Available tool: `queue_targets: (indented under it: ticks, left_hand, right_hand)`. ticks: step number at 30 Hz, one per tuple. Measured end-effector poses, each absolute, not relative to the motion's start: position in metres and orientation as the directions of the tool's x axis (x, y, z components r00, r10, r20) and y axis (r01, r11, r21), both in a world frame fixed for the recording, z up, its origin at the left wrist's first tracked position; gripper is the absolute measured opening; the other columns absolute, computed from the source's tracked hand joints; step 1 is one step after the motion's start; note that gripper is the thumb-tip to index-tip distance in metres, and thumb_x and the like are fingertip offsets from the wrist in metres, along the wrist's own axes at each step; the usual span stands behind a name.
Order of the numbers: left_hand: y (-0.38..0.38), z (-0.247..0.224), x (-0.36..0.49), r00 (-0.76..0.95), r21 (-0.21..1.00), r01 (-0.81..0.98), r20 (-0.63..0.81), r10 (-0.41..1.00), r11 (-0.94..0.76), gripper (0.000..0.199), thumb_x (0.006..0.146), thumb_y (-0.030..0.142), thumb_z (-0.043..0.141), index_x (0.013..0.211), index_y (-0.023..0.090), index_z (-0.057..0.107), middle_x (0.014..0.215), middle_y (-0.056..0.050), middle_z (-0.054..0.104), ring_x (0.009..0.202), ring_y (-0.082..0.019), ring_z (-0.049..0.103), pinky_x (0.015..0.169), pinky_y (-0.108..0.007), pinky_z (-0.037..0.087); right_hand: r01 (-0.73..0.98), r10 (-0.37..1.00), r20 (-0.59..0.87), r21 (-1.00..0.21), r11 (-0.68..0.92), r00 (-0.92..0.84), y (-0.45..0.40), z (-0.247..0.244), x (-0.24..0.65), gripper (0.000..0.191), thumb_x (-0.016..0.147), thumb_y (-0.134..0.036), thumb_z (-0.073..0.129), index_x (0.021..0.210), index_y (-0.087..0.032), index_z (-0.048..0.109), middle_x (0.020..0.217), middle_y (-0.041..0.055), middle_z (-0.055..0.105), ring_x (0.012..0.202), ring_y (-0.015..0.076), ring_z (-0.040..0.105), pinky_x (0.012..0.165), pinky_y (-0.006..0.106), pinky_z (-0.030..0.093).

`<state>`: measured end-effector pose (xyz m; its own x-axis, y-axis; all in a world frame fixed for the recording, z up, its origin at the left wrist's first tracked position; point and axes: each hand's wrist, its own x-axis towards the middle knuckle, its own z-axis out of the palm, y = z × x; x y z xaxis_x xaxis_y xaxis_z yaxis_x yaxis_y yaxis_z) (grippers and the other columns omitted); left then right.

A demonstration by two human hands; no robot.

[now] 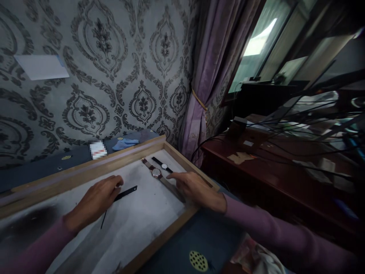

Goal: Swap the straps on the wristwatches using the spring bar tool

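Observation:
My left hand (pixel 95 199) is over the white surface inside a wooden-framed tray (pixel 185 156), its fingers curled at a flat black strip (pixel 127 193) with a small hole near its tip. A thin dark piece (pixel 103 220) sticks out below the same hand; whether the two are joined is hidden. My right hand (pixel 196 188) is at the tray's right side, index finger stretched out beside a watch with a black strap (pixel 164 166). Next to that lies a wristwatch with a brownish strap (pixel 156 173), its lower end running close under my right hand.
Behind the tray, a blue cloth (pixel 125 144) and a small white packet (pixel 97 150) lie on the dark patterned cover (pixel 199 239). To the right stands a dark red desk (pixel 273 171) with cables and papers. A purple curtain (pixel 205 76) hangs by the patterned wall.

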<state>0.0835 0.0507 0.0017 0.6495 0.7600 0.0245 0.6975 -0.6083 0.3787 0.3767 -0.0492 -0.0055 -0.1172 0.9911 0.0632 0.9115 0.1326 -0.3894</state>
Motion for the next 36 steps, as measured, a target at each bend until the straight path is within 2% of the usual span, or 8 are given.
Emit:
queue_targets:
  ticks: [2,5,10,16,22,27,32,36]
  left_hand:
    - [0.036,-0.001,0.060,0.637,0.350,0.720,0.009,0.771,-0.599,0.020,0.093,0.031,0.037,0.091,0.024,0.056,0.092,-0.006,0.067,0.082,-0.026,0.064,0.071,-0.035,0.044]
    - [0.017,-0.012,0.028,0.613,0.382,0.727,0.013,0.790,-0.570,0.024,0.093,0.041,0.039,0.092,0.027,0.059,0.091,-0.005,0.071,0.081,-0.027,0.067,0.071,-0.034,0.048]
    - [-0.004,-0.039,-0.003,0.531,0.419,0.720,0.182,0.828,-0.554,0.026,0.092,0.046,0.042,0.089,0.030,0.062,0.091,-0.002,0.075,0.080,-0.025,0.070,0.070,-0.030,0.051]
    - [-0.006,-0.050,-0.009,0.468,0.405,0.732,0.284,0.837,-0.547,0.039,0.094,0.056,0.036,0.089,0.029,0.064,0.085,0.000,0.075,0.073,-0.021,0.071,0.068,-0.026,0.055]
    - [-0.001,-0.053,-0.010,0.524,0.358,0.706,0.318,0.790,-0.612,0.044,0.094,0.059,0.036,0.088,0.029,0.067,0.087,0.000,0.076,0.074,-0.020,0.072,0.069,-0.025,0.058]
    - [0.002,-0.056,-0.012,0.521,0.359,0.712,0.306,0.797,-0.604,0.041,0.094,0.057,0.037,0.088,0.029,0.066,0.087,-0.001,0.077,0.074,-0.020,0.072,0.068,-0.025,0.058]
    - [0.009,-0.061,-0.018,0.543,0.352,0.710,0.278,0.792,-0.610,0.028,0.091,0.050,0.045,0.089,0.030,0.066,0.086,0.002,0.077,0.070,-0.019,0.073,0.063,-0.021,0.058]
    - [0.008,-0.063,-0.019,0.543,0.369,0.704,0.270,0.795,-0.607,0.022,0.090,0.044,0.047,0.089,0.030,0.064,0.085,0.003,0.077,0.071,-0.019,0.072,0.064,-0.022,0.058]
  right_hand:
    - [0.933,0.992,0.028,-0.337,0.127,-0.125,-0.045,-0.004,0.373,0.039,0.084,-0.002,0.044,0.110,-0.018,0.069,0.093,0.0070,0.074,0.085,0.0193,0.069,0.073,0.025,0.044]
    - [0.970,0.995,-0.003,-0.223,0.093,-0.096,-0.039,-0.001,0.365,0.029,0.088,-0.009,0.045,0.104,-0.016,0.069,0.102,0.0095,0.073,0.094,0.0215,0.067,0.075,0.026,0.043]
    - [0.985,0.996,-0.024,-0.150,0.083,-0.087,-0.029,-0.002,0.351,0.018,0.086,-0.025,0.057,0.097,-0.013,0.064,0.103,0.0141,0.069,0.088,0.0239,0.066,0.067,0.027,0.041]
    - [0.989,0.997,-0.055,-0.141,0.039,-0.047,-0.024,-0.007,0.346,0.011,0.083,-0.017,0.056,0.089,-0.013,0.063,0.096,0.0129,0.069,0.084,0.0235,0.065,0.064,0.027,0.037]
    - [0.949,1.000,0.001,-0.314,0.021,-0.022,-0.020,-0.007,0.350,0.014,0.085,-0.013,0.052,0.084,-0.013,0.066,0.089,0.0115,0.070,0.081,0.0201,0.064,0.066,0.025,0.035]
    - [0.832,0.999,0.033,-0.555,-0.009,0.033,-0.016,-0.007,0.358,0.024,0.086,-0.012,0.044,0.074,-0.014,0.064,0.064,0.0039,0.066,0.060,0.0141,0.060,0.059,0.023,0.036]
    - [0.621,0.995,-0.068,-0.777,-0.100,0.075,-0.012,-0.015,0.363,0.025,0.089,-0.017,0.041,0.071,-0.014,0.058,0.060,0.0045,0.067,0.046,0.0103,0.056,0.047,0.019,0.040]
    - [0.476,0.985,-0.164,-0.862,-0.172,0.058,-0.016,-0.020,0.366,0.022,0.092,-0.020,0.038,0.076,-0.015,0.053,0.067,0.0083,0.072,0.045,0.0096,0.059,0.043,0.017,0.043]
